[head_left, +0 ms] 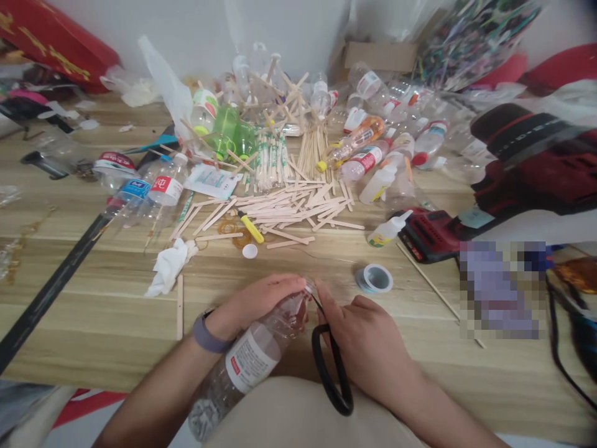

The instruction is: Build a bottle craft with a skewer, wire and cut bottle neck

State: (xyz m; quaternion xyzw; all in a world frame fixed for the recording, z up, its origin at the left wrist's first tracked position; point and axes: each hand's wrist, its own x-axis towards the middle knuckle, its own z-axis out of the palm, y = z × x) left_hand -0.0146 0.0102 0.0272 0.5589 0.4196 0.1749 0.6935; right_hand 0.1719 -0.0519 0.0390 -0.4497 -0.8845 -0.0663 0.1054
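Left hand (263, 302) clamped on bottle (252, 359) near its neck; body slants down-left beside forearm. Right hand (368, 330) gripping black tool (343, 407) at bottle mouth.

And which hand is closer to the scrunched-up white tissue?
Left. The left hand, holding the clear bottle, is to the right of the white tissue; the right hand, with the black-handled tool, is farther right.
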